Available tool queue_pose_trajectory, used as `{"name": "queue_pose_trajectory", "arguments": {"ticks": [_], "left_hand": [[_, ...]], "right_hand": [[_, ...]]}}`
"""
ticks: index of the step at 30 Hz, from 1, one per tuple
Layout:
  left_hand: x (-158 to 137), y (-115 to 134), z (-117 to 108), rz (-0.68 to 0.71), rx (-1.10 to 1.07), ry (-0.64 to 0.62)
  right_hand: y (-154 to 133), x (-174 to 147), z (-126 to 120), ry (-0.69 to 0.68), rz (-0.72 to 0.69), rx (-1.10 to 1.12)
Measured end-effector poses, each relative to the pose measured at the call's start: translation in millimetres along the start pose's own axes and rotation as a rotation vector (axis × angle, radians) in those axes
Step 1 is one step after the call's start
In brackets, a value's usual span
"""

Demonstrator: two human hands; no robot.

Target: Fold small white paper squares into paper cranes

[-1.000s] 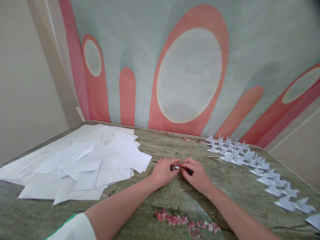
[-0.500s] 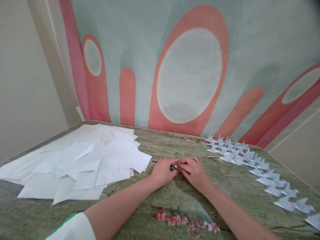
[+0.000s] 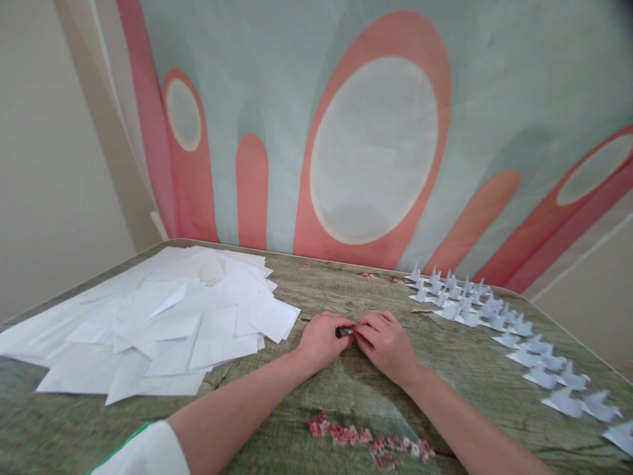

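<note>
My left hand (image 3: 322, 340) and my right hand (image 3: 384, 343) meet low over the middle of the table. Between the left thumb and fingers shows a small dark piece with a pale edge (image 3: 343, 332). Its kind cannot be made out, and most of it is hidden by the fingers. The right fingertips are pinched together at its right end, touching the left fingertips. Left of my hands lies a wide heap of loose white paper sheets (image 3: 217, 330). Rows of small folded white paper birds (image 3: 508, 340) stand to the right.
The wood-patterned table (image 3: 336, 290) has pink blossoms (image 3: 346, 434) on its surface near the front, between my forearms. A backdrop with red and pale shapes (image 3: 306, 224) rises behind the table's far edge.
My right fingers have shifted slightly and closed in on the small piece, so less of its pale part shows. The left hand, paper heap and paper birds stay in place.
</note>
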State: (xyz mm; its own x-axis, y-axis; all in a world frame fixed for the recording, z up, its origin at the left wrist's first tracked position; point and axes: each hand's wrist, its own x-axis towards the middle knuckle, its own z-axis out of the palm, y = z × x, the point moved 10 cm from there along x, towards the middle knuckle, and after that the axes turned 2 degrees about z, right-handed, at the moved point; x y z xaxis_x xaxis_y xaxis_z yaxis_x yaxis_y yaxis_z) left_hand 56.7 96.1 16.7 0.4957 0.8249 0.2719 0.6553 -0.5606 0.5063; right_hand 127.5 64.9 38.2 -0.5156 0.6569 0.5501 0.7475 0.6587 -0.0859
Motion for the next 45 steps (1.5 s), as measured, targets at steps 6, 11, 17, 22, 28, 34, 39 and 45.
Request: {"name": "queue_pose_trajectory", "arguments": {"ticks": [6, 11, 17, 22, 28, 34, 39, 45], "left_hand": [[-5, 6, -3, 0.008, 0.086, 0.006], [-9, 14, -6, 0.036, 0.16, 0.002], [-12, 20, -4, 0.082, 0.253, -0.022], [-12, 23, -1, 0.104, 0.304, -0.032], [-12, 26, 0, 0.142, 0.323, -0.036], [-13, 31, -1, 0.181, 0.315, -0.043], [-15, 35, -1, 0.214, 0.314, -0.058], [-17, 40, 0, 0.231, 0.37, -0.072]], "right_hand": [[-2, -2, -2, -0.004, -0.016, -0.043], [2, -3, 1, -0.023, 0.005, -0.038], [4, -3, 2, -0.032, 0.009, -0.04], [3, -4, 4, -0.043, -0.002, -0.018], [6, -6, 9, -0.098, 0.035, 0.021], [17, -10, 10, -0.109, 0.133, 0.133], [24, -13, 13, -0.133, 0.182, 0.158], [19, -12, 8, -0.116, 0.156, 0.089]]}}
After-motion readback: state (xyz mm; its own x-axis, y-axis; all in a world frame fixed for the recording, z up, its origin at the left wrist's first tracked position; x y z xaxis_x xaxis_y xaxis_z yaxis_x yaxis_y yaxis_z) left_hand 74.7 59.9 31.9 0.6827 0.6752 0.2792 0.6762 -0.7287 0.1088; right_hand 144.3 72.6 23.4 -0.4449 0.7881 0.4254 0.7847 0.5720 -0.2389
